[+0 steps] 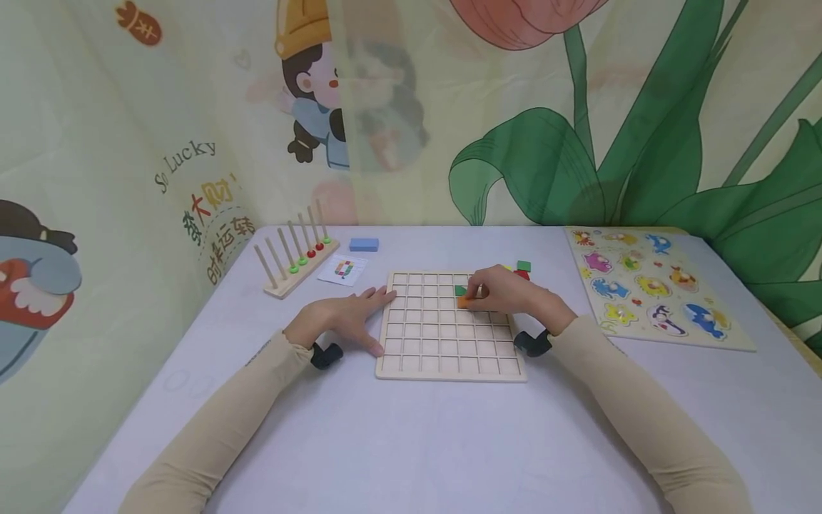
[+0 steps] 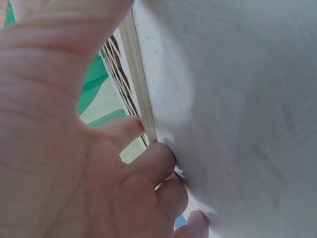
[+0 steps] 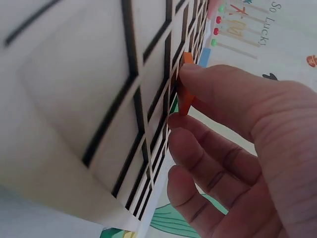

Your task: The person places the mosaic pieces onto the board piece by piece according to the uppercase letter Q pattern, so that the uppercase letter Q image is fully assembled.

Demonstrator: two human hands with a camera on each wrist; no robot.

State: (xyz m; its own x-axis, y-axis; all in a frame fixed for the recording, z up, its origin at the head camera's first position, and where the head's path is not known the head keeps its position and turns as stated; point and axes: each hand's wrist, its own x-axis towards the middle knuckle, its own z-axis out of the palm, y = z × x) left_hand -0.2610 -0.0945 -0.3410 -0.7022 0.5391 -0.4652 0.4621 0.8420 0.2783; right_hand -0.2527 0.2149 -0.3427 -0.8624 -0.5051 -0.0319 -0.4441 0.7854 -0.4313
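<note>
A wooden grid board [image 1: 430, 365] with square cells lies on the table. My right hand [image 1: 504, 289] pinches an orange tile [image 1: 462, 303] between thumb and fingers over the board's upper right part; in the right wrist view the orange tile [image 3: 186, 89] stands tilted at the grid lines. Just beyond it, a green tile [image 1: 459, 290] sits in a cell. My left hand [image 1: 349, 318] rests at the board's left edge, fingers spread. In the left wrist view its fingertips [image 2: 156, 158] touch the board's side [image 2: 138, 74].
Green and red tiles [image 1: 524, 266] lie behind the right hand. A pattern card [image 1: 343, 270], a blue block [image 1: 364, 245] and a peg rack [image 1: 302, 268] with green and red beads stand at the back left. An animal puzzle board [image 1: 642, 285] lies at the right.
</note>
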